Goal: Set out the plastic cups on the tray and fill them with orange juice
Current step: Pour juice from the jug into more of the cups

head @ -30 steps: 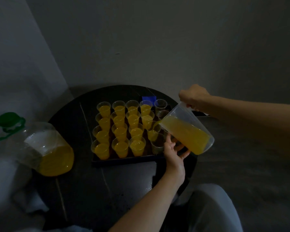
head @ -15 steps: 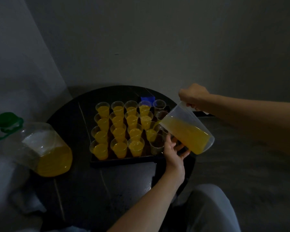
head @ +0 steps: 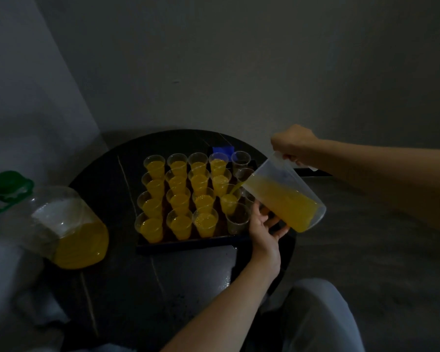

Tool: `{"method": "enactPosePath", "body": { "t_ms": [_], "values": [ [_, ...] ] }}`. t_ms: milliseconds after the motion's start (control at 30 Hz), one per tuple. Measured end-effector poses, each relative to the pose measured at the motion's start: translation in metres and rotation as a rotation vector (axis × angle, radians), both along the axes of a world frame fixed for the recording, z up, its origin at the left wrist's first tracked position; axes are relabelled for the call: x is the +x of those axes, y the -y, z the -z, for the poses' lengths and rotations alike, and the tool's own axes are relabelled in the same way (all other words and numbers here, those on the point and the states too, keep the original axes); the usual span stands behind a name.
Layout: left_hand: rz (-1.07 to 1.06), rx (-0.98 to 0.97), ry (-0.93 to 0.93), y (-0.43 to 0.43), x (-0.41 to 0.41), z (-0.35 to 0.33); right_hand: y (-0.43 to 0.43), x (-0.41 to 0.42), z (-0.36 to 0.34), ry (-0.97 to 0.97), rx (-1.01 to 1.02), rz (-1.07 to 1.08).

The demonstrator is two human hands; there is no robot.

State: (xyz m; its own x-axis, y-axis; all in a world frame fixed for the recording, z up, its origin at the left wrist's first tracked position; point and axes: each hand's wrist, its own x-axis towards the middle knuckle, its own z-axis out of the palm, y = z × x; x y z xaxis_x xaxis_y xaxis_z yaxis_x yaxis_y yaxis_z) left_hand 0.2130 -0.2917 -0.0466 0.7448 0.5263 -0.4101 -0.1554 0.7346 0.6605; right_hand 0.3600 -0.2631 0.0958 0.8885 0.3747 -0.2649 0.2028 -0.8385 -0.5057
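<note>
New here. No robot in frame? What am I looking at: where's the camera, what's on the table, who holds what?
There is no robot: a person works with two bare hands. Every picture comes from one wide-angle camera worn on the head, looking forward and down, so the arms reach in from the bottom and right.

On the round dark table sits a dark tray of clear plastic cups. Most are filled cups of orange juice; a few empty cups remain on the right side.

The right hand grips the handle of a clear measuring jug, tilted so juice runs into one cup. The left hand is open beneath the jug; I cannot tell if it touches.

At the left is a big clear bottle with a green cap, part full of juice.
</note>
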Motion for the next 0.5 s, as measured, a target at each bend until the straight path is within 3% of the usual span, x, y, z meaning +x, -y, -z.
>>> {"method": "enactPosePath", "body": {
  "t_ms": [500],
  "values": [
    [-0.007, -0.006, -0.011, -0.007, 0.0039, 0.0028, -0.0006, 0.0034, 0.0065, 0.014, 0.053, -0.002]
  ]
}}
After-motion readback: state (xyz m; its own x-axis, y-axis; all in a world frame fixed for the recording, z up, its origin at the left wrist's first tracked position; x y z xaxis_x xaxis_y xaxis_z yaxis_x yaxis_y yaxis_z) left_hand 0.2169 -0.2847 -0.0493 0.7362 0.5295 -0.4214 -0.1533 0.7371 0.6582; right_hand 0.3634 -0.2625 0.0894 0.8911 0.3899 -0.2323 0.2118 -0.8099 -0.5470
